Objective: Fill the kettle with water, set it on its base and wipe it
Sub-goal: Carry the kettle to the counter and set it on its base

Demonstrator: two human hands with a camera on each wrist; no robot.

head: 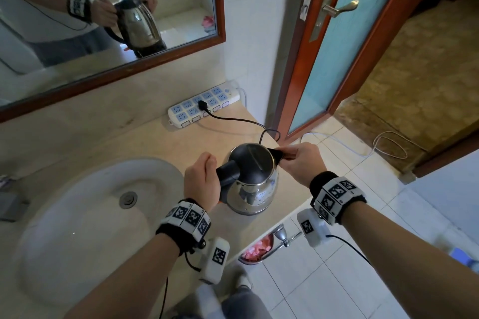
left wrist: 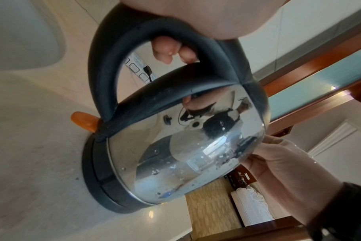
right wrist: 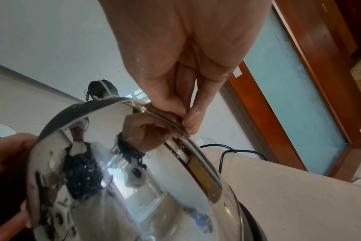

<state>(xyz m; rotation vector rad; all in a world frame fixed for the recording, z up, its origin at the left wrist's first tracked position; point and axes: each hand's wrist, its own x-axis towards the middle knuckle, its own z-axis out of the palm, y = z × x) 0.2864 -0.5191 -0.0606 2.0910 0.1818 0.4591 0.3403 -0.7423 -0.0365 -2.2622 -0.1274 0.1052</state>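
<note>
The steel kettle (head: pixel 252 185) with a black top stands on its black base (left wrist: pixel 97 184) on the beige counter (head: pixel 160 147), right of the sink. Water drops speckle its shiny body (left wrist: pixel 185 154). My left hand (head: pixel 201 179) grips the black handle (left wrist: pixel 105 68), with its fingers (left wrist: pixel 165 48) curled through the loop. My right hand (head: pixel 298 160) pinches the black spout (head: pixel 276 155) at the rim, thumb and fingertips (right wrist: pixel 189 120) closed on its edge. An orange switch (left wrist: pixel 82 121) sticks out below the handle.
A white sink (head: pixel 77 215) lies to the left. A power strip (head: pixel 202 106) with the kettle's black cord (head: pixel 241 122) sits by the wall under a mirror (head: pixel 103 21). The counter edge, a towel bar (head: pixel 282 238) and an open door (head: pixel 350 33) are at the right.
</note>
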